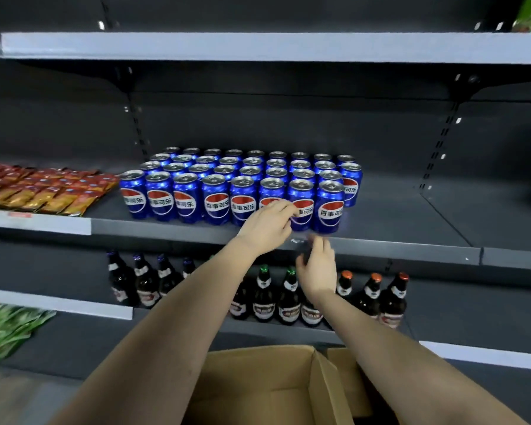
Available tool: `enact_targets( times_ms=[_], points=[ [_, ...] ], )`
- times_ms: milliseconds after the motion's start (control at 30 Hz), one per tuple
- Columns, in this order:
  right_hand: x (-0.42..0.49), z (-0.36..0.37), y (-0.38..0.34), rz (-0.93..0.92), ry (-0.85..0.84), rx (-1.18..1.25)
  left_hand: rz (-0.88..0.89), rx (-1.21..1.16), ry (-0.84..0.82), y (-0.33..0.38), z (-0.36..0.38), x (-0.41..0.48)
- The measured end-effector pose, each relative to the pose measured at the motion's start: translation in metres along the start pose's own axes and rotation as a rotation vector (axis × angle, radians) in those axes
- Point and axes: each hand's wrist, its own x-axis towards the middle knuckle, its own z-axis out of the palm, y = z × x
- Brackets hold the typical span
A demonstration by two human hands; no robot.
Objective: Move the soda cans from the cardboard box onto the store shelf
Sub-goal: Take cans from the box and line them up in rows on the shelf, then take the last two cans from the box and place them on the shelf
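Observation:
Several rows of blue soda cans point(216, 200) stand packed together on the dark middle shelf point(396, 250). My left hand point(265, 227) is at the front row, its bent fingertips resting on the labels of two neighbouring cans point(302, 191) without wrapping around either. My right hand point(318, 269) hovers just below the shelf's front edge, fingers loosely apart and holding nothing. The open cardboard box point(267, 384) sits below my arms at the bottom of the view. No cans show in the part of its inside that I can see.
Bare shelf space lies to the right of the cans. Red and orange snack packets point(43, 191) lie to their left. Dark glass bottles point(264, 299) stand on the shelf below, green packets point(6, 329) at lower left. Another shelf point(258, 46) runs overhead.

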Motion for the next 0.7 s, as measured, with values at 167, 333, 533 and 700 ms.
enact_targets(
  times_ms=[167, 333, 533, 700],
  points=[
    [-0.057, 0.049, -0.029, -0.010, -0.190, -0.050, -0.136, 0.020, -0.136, -0.033, -0.012, -0.078],
    [-0.122, 0.104, -0.050, -0.018, -0.356, -0.018, -0.288, 0.024, -0.339, -0.075, 0.005, -0.176],
    [-0.186, 0.160, -0.057, -0.007, -0.618, -0.044, -0.534, -0.069, -0.531, -0.109, 0.038, -0.281],
    [-0.222, 0.199, -0.038, 0.036, -0.740, -0.058, -0.727, -0.164, -0.576, -0.109, 0.078, -0.331]
  ],
)
